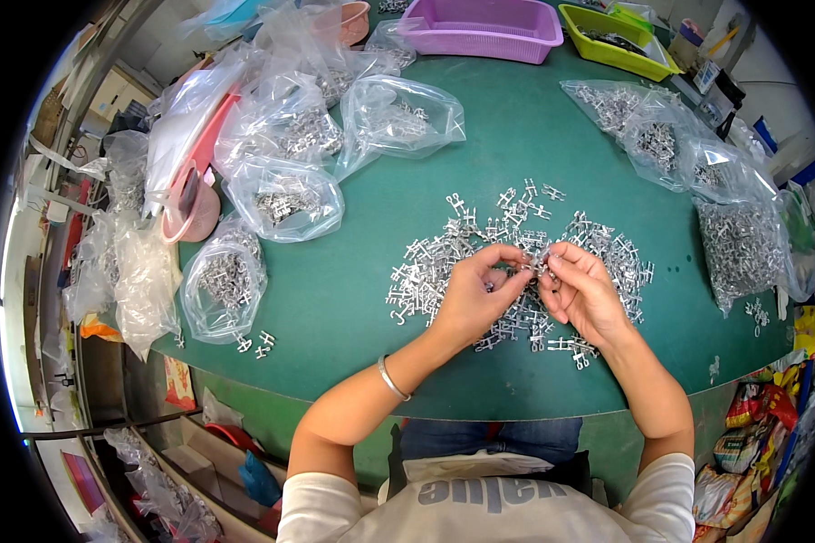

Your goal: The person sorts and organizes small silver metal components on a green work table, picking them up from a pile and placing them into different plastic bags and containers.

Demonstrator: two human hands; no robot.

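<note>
The fingertips cover much of the small metal pieces [540, 263] at the meeting of the two hands, so their exact shape and number are hard to make out. The left hand [471, 299] has its thumb and forefinger closed together at the left side of these pieces; the right hand [592, 291] pinches them from the right, its lower fingers curled and partly hidden. The pieces sit between the two grips, at the fingertips, above the loose pile [428, 262] of silvery metal parts on the green desk [362, 299]. Hands and forearms hide part of that pile. The purple basket [480, 45] is cut off by the upper edge, and the cloudy plastic of the bags [303, 136] at upper left blurs their contents.
</note>
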